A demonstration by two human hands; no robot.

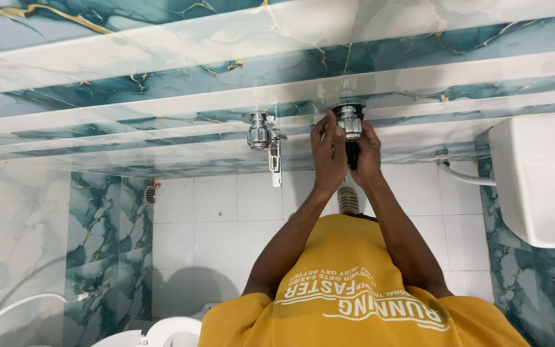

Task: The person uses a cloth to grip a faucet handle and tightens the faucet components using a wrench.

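Observation:
A round chrome wall fitting sticks out of the teal marble-pattern wall. Both my hands are up against it. My left hand has its fingertips closed on the fitting's left side. My right hand grips it from the right and below. Between my palms a short dark part hangs under the fitting; what it is cannot be told. My yellow shirt fills the bottom of the view.
A chrome tap with a lever handle is mounted left of the fitting. At the right hangs a white cistern with a white hose. Below are white floor tiles with a drain, and a toilet at bottom left.

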